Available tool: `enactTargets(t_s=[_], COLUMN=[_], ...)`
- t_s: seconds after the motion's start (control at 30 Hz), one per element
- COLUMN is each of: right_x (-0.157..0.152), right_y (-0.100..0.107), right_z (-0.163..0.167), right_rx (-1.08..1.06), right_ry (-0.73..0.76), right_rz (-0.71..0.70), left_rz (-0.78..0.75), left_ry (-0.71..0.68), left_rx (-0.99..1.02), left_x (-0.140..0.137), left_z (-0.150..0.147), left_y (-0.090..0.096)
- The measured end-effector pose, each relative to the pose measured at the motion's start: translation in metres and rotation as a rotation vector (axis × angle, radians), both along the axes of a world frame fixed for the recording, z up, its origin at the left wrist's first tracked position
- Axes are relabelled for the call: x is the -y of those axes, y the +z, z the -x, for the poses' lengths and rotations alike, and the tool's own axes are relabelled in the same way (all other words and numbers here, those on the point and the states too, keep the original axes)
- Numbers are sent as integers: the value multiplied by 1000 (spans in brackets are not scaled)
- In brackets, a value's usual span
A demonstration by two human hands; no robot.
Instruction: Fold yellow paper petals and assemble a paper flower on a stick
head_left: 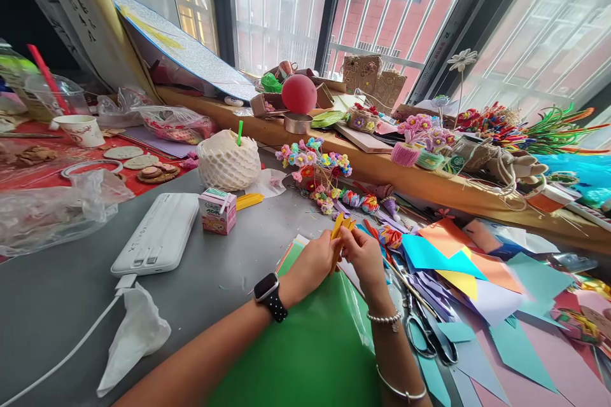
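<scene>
- The folded yellow paper (338, 229) is held up between the two hands, just above the green sheet (305, 343); no reach separates it from the fingers, since it is touched from both sides.
- Its long axis is stood roughly upright, with a slight tilt to the right at the top; narrow points are shown above the fingers, and the lower end is seen between the hands.
- The left side of the paper is gripped by the closed fingers of the left hand (312, 264); the right side is pinched near the top by the thumb and fingers of the right hand (363, 257). Both hands are placed equally near, though the exact fingertip contact is partly hidden.
- The left forearm is slanted in from the lower left, with a watch (270, 296) worn at the wrist; the right forearm is set more steeply, with a beaded bracelet (384, 317) worn on it.
- The green sheet is laid on the counter (205, 311) beneath both forearms.
- Scissors (414, 336) are placed right of the right forearm; another yellow piece (250, 201) is seen beside the drink carton (217, 211).
</scene>
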State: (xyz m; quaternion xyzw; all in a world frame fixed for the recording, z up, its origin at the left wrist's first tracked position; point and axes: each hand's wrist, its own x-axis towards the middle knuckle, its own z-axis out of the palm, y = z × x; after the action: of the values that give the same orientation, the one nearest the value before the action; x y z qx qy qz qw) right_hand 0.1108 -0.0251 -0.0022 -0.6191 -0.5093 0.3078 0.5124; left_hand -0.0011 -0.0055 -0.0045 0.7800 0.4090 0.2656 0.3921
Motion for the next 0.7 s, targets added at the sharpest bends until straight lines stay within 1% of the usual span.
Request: enactTargets(t_s=[0.1, 0.17, 0.23, 0.3, 0.37, 0.43, 0.47, 0.53, 0.63, 0.7], right_x=[1, 2, 1, 1, 2, 2, 2, 2, 2, 2], right_y=[3, 4, 4, 3, 3, 4, 4, 5, 6, 6], right_z=[-3, -5, -6, -5, -3, -1, 0, 2, 3, 3], right_rx=[-52, -61, -60, -34, 48, 154, 191, 201, 132, 98], right_ry=[79, 114, 129, 118, 73, 12, -12, -28, -2, 13], right_rz=[8, 17, 29, 37, 32, 16, 7, -2, 7, 14], left_rz=[20, -35, -162, -345, -515, -608, -623, -614, -571, -565], left_ry=[-50, -63, -58, -83, -144, -193, -194, -152, -58, -47], left_rx=[15, -39, -134, -250, -361, -433, -446, -426, -361, -372], left_x=[-2, -3, -2, -1, -1, -1, -2, -2, -3, -3], left_z=[1, 0, 0, 0, 0, 1, 0, -1, -3, -4], left_y=[0, -1, -3, -7, -12, -17, -19, -21, -21, -19])
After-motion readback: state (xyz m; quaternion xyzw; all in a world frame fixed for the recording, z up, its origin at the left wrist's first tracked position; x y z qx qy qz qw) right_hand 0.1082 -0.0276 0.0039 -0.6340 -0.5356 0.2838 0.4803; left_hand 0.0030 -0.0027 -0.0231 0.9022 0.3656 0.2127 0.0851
